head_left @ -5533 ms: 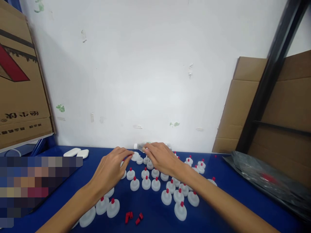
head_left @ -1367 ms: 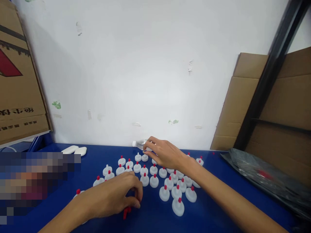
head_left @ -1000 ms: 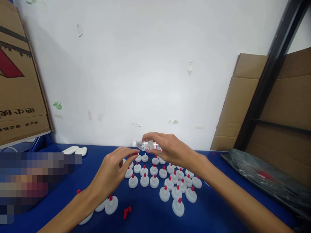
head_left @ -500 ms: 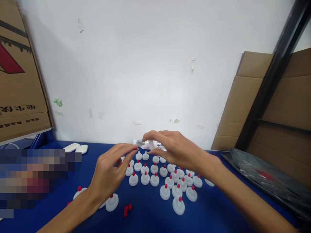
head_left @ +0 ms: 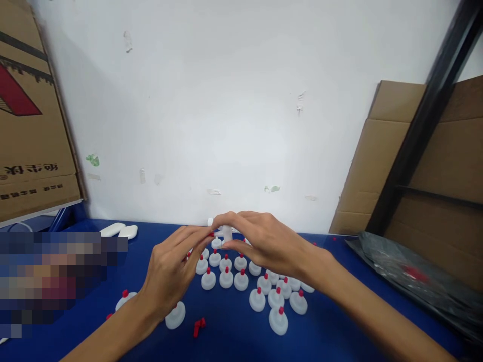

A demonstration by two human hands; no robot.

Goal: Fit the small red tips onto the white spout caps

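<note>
My left hand (head_left: pixel 171 269) is closed in a pinch on a small red tip cap (head_left: pixel 213 235), mostly hidden by the fingertips. Between the thumb and fingers of my right hand (head_left: pixel 264 239) is a translucent white nozzle cap (head_left: pixel 227 234), its narrow spout turned left against the red tip cap. Below both hands, several white nozzle caps (head_left: pixel 226 277) stand on the blue table (head_left: pixel 226 342), most with red tips. A few loose red tip caps (head_left: pixel 198 326) lie nearer the front.
Two white oval pieces (head_left: pixel 128 232) lie at the back left. A printed cardboard box (head_left: pixel 33 125) stands at the left. A dark plastic bag (head_left: pixel 411 276) and flat cardboard (head_left: pixel 377 151) are at the right. The white wall (head_left: pixel 226 110) closes off the back.
My hands have come closer together, and the nozzle cap's spout now meets the red tip cap at my left fingertips. My right hand has shifted slightly left and down.
</note>
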